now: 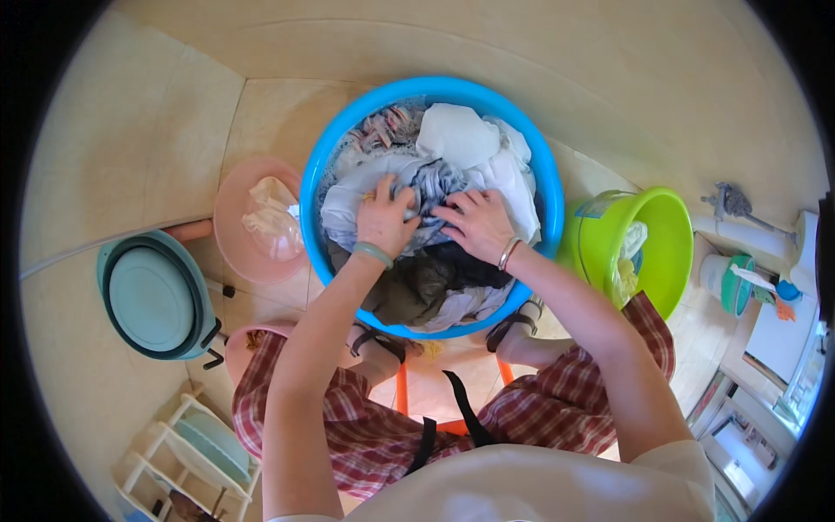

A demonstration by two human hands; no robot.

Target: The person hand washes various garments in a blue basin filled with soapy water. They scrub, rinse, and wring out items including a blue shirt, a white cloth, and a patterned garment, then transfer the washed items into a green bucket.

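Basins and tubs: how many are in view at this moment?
4. A blue basin of laundry under both hands, a pink basin left of it, a green tub to the right, and a teal collapsible tub at far left. Others may lie hidden.

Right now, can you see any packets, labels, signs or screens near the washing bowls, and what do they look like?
Label: a small see-through, bluish tag on the rim of the green bucket, right of the blue basin.
White tub with teal band: far right on the floor, round; too small to tell more.
No signs or screens.
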